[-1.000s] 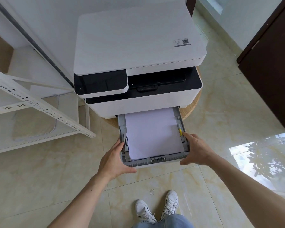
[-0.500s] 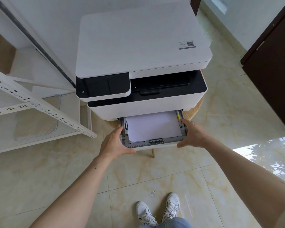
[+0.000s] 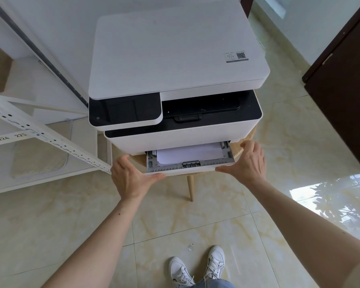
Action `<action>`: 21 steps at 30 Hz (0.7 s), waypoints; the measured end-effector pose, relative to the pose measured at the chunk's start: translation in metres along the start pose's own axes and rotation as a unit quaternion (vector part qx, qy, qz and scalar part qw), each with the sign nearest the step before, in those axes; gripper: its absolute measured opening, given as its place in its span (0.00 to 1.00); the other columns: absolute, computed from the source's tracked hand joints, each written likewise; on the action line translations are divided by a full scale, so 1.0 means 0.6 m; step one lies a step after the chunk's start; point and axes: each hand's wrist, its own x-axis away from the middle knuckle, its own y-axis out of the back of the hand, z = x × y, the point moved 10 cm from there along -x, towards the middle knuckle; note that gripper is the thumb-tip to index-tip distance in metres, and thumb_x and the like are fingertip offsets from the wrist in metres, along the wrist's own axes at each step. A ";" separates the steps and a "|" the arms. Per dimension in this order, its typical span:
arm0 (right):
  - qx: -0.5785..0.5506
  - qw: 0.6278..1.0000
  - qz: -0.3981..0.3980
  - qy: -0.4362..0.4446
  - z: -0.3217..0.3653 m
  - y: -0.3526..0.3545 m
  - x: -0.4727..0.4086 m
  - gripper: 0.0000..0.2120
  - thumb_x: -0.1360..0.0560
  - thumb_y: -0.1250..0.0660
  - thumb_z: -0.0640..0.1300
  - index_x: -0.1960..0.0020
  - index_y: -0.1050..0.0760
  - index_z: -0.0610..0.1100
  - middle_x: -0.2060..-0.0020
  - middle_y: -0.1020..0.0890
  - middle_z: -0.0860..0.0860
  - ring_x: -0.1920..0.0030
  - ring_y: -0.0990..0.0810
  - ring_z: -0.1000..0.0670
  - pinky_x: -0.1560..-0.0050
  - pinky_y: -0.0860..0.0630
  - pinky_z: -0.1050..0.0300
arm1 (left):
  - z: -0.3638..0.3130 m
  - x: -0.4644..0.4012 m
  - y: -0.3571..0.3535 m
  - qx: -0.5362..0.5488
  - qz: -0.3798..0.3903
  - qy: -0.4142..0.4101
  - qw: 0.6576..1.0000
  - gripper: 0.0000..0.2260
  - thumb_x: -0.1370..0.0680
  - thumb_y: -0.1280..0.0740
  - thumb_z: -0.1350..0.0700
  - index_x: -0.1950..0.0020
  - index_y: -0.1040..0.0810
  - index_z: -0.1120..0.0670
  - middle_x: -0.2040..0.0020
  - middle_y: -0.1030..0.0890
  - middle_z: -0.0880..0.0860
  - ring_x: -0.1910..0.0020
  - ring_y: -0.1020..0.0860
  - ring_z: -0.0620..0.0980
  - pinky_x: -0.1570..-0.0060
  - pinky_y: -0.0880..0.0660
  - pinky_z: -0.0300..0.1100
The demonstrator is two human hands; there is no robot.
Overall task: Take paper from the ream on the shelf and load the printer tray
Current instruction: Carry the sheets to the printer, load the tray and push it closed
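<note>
A white printer (image 3: pixel 175 59) with a black front panel stands on a small round wooden table (image 3: pixel 247 138). Its grey paper tray (image 3: pixel 208 163) sticks out only a short way at the bottom front, and a stack of white paper (image 3: pixel 187 154) lies inside it. My left hand (image 3: pixel 129 177) grips the tray's front left corner, thumb under the front edge. My right hand (image 3: pixel 247 161) holds the front right corner, fingers spread along the tray's side. The ream is not in view.
A white metal shelf frame (image 3: pixel 40 132) with numbered labels stands to the left of the printer. A dark brown door (image 3: pixel 345 90) is at the right. The floor is glossy beige tile, with my white shoes (image 3: pixel 197 267) below.
The tray with the paper has slid most of the way into the printer, and both hands have moved forward with it, staying on its front corners.
</note>
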 end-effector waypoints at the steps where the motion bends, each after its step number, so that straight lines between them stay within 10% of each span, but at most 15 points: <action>1: -0.006 1.000 0.001 -0.014 -0.006 -0.005 -0.001 0.56 0.53 0.21 0.67 0.34 0.41 0.44 0.41 0.30 0.44 0.41 0.30 0.42 0.41 0.29 0.45 | 0.011 -0.003 -0.009 0.022 0.017 0.023 0.999 0.62 0.52 0.22 0.33 0.28 0.42 0.61 0.32 0.33 0.63 0.33 0.34 0.62 0.34 0.36 0.54; 5: -0.051 0.997 0.051 -0.031 -0.018 -0.030 -0.019 0.70 0.55 0.22 0.68 0.25 0.56 0.47 0.29 0.38 0.42 0.31 0.36 0.39 0.33 0.35 0.39 | 0.019 -0.018 -0.037 0.111 0.069 0.021 0.991 0.72 0.50 0.20 0.35 0.22 0.64 0.55 0.22 0.47 0.58 0.24 0.45 0.57 0.26 0.44 0.51; 21: -0.150 0.987 -0.041 0.032 -0.029 -0.029 -0.066 0.53 0.50 0.17 0.59 0.34 0.42 0.47 0.41 0.27 0.46 0.46 0.27 0.47 0.44 0.24 0.41 | 0.061 -0.090 -0.031 0.216 0.031 -0.029 0.975 0.43 0.52 0.19 0.39 0.41 0.30 0.48 0.47 0.30 0.42 0.44 0.27 0.45 0.46 0.27 0.43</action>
